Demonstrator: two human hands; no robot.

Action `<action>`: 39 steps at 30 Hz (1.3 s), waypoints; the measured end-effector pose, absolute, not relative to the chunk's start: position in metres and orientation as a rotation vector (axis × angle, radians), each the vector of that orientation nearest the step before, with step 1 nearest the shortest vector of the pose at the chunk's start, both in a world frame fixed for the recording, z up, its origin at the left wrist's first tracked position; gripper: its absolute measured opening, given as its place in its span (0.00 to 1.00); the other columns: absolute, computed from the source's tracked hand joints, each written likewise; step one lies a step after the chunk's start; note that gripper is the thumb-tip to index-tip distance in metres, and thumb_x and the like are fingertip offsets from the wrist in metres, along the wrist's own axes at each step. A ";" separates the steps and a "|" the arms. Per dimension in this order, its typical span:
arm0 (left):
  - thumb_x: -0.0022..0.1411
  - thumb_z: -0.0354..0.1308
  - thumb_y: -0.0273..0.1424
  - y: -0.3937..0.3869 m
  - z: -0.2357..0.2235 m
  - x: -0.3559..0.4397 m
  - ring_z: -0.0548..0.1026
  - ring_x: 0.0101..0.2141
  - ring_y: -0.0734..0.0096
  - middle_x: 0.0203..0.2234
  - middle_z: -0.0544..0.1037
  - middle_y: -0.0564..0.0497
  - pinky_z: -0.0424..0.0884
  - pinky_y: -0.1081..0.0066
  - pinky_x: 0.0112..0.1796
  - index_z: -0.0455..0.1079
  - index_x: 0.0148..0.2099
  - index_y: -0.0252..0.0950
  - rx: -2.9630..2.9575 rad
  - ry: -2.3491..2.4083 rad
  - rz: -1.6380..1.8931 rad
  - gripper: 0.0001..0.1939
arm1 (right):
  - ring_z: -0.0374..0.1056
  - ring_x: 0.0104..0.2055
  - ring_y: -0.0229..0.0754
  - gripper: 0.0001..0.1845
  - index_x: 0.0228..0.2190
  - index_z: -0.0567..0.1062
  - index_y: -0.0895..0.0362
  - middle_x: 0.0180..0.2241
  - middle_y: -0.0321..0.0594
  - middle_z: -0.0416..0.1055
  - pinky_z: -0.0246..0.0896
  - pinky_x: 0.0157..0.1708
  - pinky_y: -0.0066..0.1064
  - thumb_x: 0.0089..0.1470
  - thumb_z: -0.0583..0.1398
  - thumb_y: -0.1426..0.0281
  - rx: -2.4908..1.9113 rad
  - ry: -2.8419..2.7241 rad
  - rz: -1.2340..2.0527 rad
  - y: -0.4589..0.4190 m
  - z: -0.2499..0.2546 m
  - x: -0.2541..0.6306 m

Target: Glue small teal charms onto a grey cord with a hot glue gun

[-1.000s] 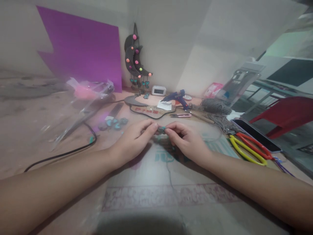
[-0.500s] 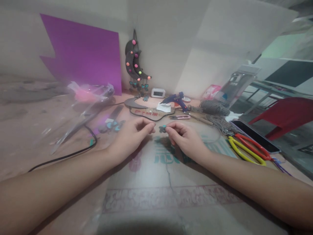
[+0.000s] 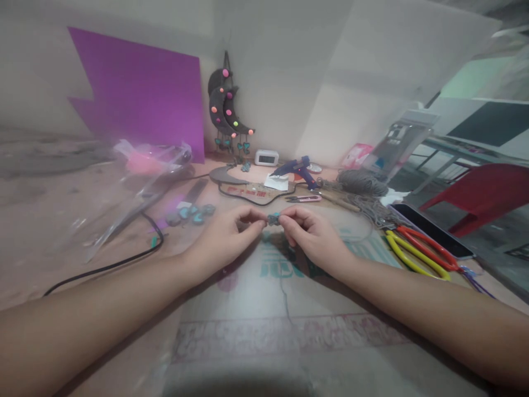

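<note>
Between my two hands, just above the table, is a small grey and teal heart ornament point(image 3: 273, 219). My right hand point(image 3: 308, 229) pinches its right side between thumb and fingers. The fingertips of my left hand point(image 3: 237, 231) are closed on its left side. Several similar grey and teal hearts point(image 3: 194, 214) lie on the table left of my left hand. Beyond my hands rests a grey crescent point(image 3: 227, 174). Against the wall hangs a dark moon decoration point(image 3: 225, 107) with coloured pompoms and dangling hearts.
A blue glue gun point(image 3: 295, 168), pink thread snips point(image 3: 304, 198) and a white digital clock point(image 3: 266, 157) stand at the back. Grey yarn point(image 3: 361, 182), a phone point(image 3: 432, 229) and red-and-yellow-handled scissors point(image 3: 417, 253) lie right. Clear plastic bags point(image 3: 140, 176) and a black cord point(image 3: 103, 270) are left.
My left hand has moved right and its fingertips have come onto the heart ornament. My right hand keeps its pinch, almost in place.
</note>
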State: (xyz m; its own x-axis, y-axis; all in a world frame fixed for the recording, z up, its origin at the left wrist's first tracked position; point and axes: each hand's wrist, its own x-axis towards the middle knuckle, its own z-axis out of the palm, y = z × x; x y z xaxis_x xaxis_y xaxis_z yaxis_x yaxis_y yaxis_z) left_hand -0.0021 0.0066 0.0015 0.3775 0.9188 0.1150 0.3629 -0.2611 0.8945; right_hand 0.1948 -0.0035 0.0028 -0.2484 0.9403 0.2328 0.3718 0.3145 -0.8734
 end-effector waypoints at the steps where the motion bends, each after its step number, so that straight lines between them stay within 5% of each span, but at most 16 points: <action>1: 0.65 0.53 0.40 0.006 0.003 -0.002 0.65 0.15 0.77 0.26 0.77 0.54 0.58 0.74 0.17 0.73 0.43 0.39 1.835 1.118 0.852 0.13 | 0.58 0.20 0.32 0.13 0.34 0.72 0.57 0.18 0.27 0.61 0.53 0.21 0.26 0.61 0.57 0.60 -1.174 -1.791 0.894 -0.004 0.003 0.195; 8: 0.65 0.54 0.41 0.008 0.004 -0.003 0.76 0.33 0.66 0.32 0.80 0.52 0.71 0.69 0.35 0.74 0.37 0.38 1.968 1.054 0.934 0.13 | 0.58 0.20 0.32 0.13 0.34 0.73 0.57 0.18 0.28 0.62 0.54 0.21 0.26 0.61 0.57 0.60 -1.204 -1.837 0.822 -0.004 0.004 0.194; 11: 0.64 0.55 0.39 0.008 0.004 -0.003 0.76 0.33 0.66 0.31 0.79 0.52 0.71 0.69 0.37 0.73 0.35 0.39 2.006 1.102 0.967 0.10 | 0.58 0.20 0.33 0.12 0.34 0.73 0.56 0.18 0.28 0.62 0.55 0.22 0.25 0.61 0.57 0.60 -1.195 -1.866 0.820 -0.004 0.003 0.194; 19: 0.64 0.55 0.38 0.007 0.004 -0.002 0.74 0.30 0.68 0.29 0.77 0.53 0.69 0.71 0.33 0.71 0.34 0.38 1.980 1.132 0.975 0.11 | 0.61 0.23 0.35 0.24 0.37 0.72 0.57 0.21 0.31 0.63 0.57 0.23 0.27 0.63 0.51 0.49 -1.136 -1.781 0.902 -0.005 0.001 0.198; 27: 0.64 0.55 0.39 0.007 0.004 -0.002 0.74 0.30 0.68 0.30 0.78 0.52 0.69 0.69 0.34 0.71 0.34 0.38 1.967 1.145 0.988 0.10 | 0.66 0.38 0.38 0.11 0.46 0.69 0.54 0.34 0.37 0.67 0.64 0.42 0.33 0.64 0.52 0.71 -1.020 -1.734 0.537 0.003 0.003 0.204; 39: 0.65 0.54 0.43 0.008 0.001 -0.003 0.62 0.12 0.76 0.15 0.68 0.59 0.57 0.74 0.14 0.69 0.38 0.40 1.768 1.171 0.951 0.12 | 0.67 0.43 0.43 0.09 0.40 0.70 0.51 0.39 0.39 0.69 0.62 0.46 0.40 0.60 0.57 0.77 -0.939 -1.969 0.146 -0.006 0.006 0.212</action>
